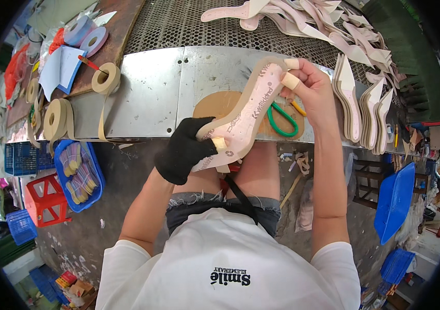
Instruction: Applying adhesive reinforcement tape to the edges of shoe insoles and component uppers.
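A pale pink insole board [248, 108] with dark print and a beige edge is held up at a slant over the near edge of the metal bench. My left hand [184, 151], in a black glove with the taped thumb bare, grips its lower, wider end. At the upper, narrow end my right hand [312, 85] pinches the tip between taped thumb and taped index finger. Beneath the insole lies a round brown board [220, 103]. Green-handled scissors [283, 121] rest on it, just left of my right forearm, their blades hidden behind the insole.
Stacked insoles [348, 103] stand right of my right hand; a loose heap [302, 20] lies on the mesh [163, 26] behind. Beige tape rolls [106, 78] sit at left. Below the bench are a blue basket [96, 178], a red stool [47, 201] and a blue tray [394, 204].
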The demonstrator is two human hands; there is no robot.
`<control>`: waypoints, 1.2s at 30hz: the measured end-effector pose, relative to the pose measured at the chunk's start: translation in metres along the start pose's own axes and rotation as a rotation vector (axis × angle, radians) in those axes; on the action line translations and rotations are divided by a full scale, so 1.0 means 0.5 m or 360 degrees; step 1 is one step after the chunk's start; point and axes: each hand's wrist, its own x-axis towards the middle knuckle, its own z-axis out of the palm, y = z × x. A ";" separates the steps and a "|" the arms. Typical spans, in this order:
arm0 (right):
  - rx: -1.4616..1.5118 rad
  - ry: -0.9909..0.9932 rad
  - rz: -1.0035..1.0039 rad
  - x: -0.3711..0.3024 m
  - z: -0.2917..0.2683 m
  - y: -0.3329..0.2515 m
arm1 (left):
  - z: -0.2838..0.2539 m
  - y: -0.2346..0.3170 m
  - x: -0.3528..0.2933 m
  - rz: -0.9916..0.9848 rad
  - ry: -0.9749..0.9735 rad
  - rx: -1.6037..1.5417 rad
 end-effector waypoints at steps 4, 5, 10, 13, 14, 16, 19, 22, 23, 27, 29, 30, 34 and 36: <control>0.0107 0.0143 0.0161 -0.011 -0.011 0.004 | -0.001 -0.026 0.007 0.0053 -0.0019 -0.0147; 0.0190 0.0178 0.0267 -0.013 -0.021 0.010 | -0.001 -0.025 0.006 0.0032 0.0001 -0.0283; -0.1495 0.0401 -0.1136 -0.049 0.023 0.014 | 0.000 -0.003 0.021 -0.0256 -0.0208 -0.0952; -0.1455 0.0095 -0.1070 -0.084 0.003 0.024 | 0.031 0.002 0.053 -0.0326 -0.0435 -0.1194; -0.1140 0.0056 -0.0810 -0.089 -0.015 0.032 | 0.030 0.006 0.056 -0.0319 -0.0443 -0.1187; -0.0917 0.0564 0.0047 -0.098 -0.068 0.024 | 0.018 0.016 0.064 -0.0146 -0.0495 -0.1506; -0.1342 0.1043 -0.0061 -0.125 -0.206 0.053 | -0.010 0.024 0.061 0.0066 -0.0334 -0.1279; -0.1733 0.1178 -0.0026 -0.146 -0.301 0.054 | -0.019 0.036 0.051 0.0165 -0.0093 -0.0868; -0.1957 0.1247 -0.0190 -0.144 -0.316 0.061 | -0.019 0.041 0.054 0.0165 -0.0098 -0.0814; -0.2346 0.1200 -0.0297 -0.124 -0.282 0.074 | -0.037 0.037 0.052 0.0197 -0.0159 -0.0710; -0.2177 0.0957 -0.0509 -0.109 -0.205 0.079 | -0.052 0.026 0.059 0.0159 -0.0086 -0.0556; -0.2107 0.0716 -0.0661 -0.105 -0.154 0.076 | -0.057 0.020 0.065 0.0104 -0.0048 -0.0405; -0.1827 0.0118 -0.0682 -0.108 0.031 0.097 | -0.056 -0.004 0.103 0.0089 0.0236 -0.0502; -0.1898 0.0167 -0.0619 -0.099 0.036 0.157 | -0.090 -0.033 0.097 0.0203 0.0362 -0.0563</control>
